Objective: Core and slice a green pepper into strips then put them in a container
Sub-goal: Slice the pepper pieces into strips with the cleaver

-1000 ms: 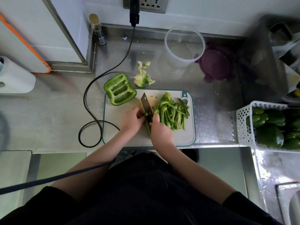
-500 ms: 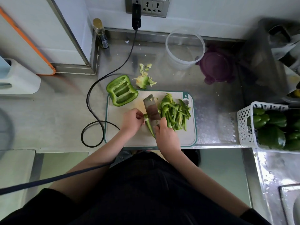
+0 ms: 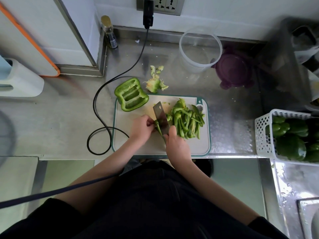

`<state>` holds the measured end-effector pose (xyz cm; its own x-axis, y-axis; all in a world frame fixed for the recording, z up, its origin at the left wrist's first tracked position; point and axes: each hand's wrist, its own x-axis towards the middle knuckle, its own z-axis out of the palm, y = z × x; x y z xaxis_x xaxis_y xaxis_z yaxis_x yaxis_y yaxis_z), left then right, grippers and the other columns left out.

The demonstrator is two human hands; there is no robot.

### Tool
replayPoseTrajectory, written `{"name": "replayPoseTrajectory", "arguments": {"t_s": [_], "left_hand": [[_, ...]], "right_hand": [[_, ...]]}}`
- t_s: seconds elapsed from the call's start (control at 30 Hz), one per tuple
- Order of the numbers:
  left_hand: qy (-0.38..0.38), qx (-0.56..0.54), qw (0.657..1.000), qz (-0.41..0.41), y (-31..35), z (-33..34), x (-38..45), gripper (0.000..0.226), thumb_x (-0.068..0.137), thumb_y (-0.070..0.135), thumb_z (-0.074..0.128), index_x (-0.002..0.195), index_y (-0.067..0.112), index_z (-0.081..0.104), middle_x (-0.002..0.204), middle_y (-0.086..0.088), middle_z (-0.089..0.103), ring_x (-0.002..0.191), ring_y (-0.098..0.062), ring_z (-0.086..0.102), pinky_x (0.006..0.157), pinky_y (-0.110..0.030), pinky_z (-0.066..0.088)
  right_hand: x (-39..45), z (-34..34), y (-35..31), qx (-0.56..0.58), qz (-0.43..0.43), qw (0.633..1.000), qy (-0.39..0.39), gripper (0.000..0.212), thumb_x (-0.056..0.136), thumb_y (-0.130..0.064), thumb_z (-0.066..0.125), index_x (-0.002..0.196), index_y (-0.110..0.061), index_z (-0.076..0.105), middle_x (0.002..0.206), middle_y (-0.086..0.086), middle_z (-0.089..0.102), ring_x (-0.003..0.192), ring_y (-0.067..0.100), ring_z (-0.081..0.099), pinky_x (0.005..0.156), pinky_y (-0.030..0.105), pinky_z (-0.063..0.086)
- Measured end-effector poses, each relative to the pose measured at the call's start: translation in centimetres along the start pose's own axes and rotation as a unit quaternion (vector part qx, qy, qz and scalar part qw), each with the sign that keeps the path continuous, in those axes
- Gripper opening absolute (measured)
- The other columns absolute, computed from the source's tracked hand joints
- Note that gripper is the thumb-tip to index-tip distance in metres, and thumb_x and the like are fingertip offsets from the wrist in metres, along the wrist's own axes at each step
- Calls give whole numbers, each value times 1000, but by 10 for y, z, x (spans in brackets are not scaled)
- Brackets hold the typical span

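Note:
On the white cutting board [image 3: 138,147] my left hand [image 3: 141,129] pinches a narrow piece of green pepper [image 3: 157,126]. My right hand [image 3: 176,144] grips the handle of a cleaver [image 3: 160,116], whose blade lies tilted against that piece. A pile of cut pepper strips [image 3: 187,120] lies on the board's right part. A cored pepper half [image 3: 131,97] rests cut side up at the board's far left corner. The removed core [image 3: 154,84] sits on the steel counter behind the board. A clear round container [image 3: 200,49] stands at the back.
A purple lid [image 3: 234,71] lies right of the container. A white basket [image 3: 264,135] of whole peppers stands at the right. A black cable [image 3: 101,107] loops left of the board from a wall plug [image 3: 148,13]. A small bottle [image 3: 109,34] stands in the back corner.
The cleaver blade has tipped from near upright to leaning flat side up, and my right hand has shifted slightly right. My left hand stays on the pepper piece.

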<state>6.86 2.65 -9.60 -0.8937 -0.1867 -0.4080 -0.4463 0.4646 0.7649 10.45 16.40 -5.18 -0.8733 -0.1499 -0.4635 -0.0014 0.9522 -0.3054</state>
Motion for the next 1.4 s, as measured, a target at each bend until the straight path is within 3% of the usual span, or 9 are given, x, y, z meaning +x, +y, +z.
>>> {"name": "replayPoseTrajectory", "arguments": {"t_s": [0.27,0.4,0.63,0.87,0.97,1.17,1.4], "left_hand": [[25,75,991,111,0,-2,1,11,86,11,64,90,1,63,86,-10,69,80,-26,65,73,-39,52],[23,65,993,95,2,-2,7,10,85,11,66,90,3,66,85,-9,70,78,-23,65,73,-36,53],[27,53,995,82,2,-1,6,7,84,9,66,90,5,66,83,-4,68,73,-15,60,68,-21,43],[32,39,997,60,1,-1,8,6,83,10,67,88,6,66,83,-4,68,75,-15,60,69,-22,44],[34,28,998,49,0,0,9,6,84,9,67,88,5,66,84,-6,69,76,-17,61,70,-23,46],[36,22,998,41,2,-1,8,6,84,9,66,88,5,68,83,-8,69,75,-18,63,68,-23,46],[42,15,999,26,2,-1,9,6,83,10,68,86,6,69,82,-8,70,74,-19,62,69,-27,48]], "right_hand": [[-1,-8,4,35,8,999,8,21,103,-26,33,114,-8,34,72,13,58,71,37,62,56,39,47],[-3,-10,6,64,10,997,35,18,102,-23,33,107,-6,36,72,19,60,66,39,59,52,38,42],[-2,-5,6,31,-10,999,39,19,103,-24,34,108,-6,38,64,9,51,64,37,60,49,33,37],[1,-4,5,-8,-23,999,48,27,103,-29,32,112,-5,40,61,5,49,52,28,49,43,29,33],[3,-5,3,-29,-29,999,34,29,103,-31,30,115,-6,39,62,5,50,57,31,59,48,32,44],[8,-3,3,-60,-32,997,22,18,104,-25,31,112,-10,36,61,2,48,53,27,50,51,32,45],[14,-1,7,-66,-38,997,19,10,103,-17,36,111,-13,33,57,0,44,54,27,53,50,32,44]]}}
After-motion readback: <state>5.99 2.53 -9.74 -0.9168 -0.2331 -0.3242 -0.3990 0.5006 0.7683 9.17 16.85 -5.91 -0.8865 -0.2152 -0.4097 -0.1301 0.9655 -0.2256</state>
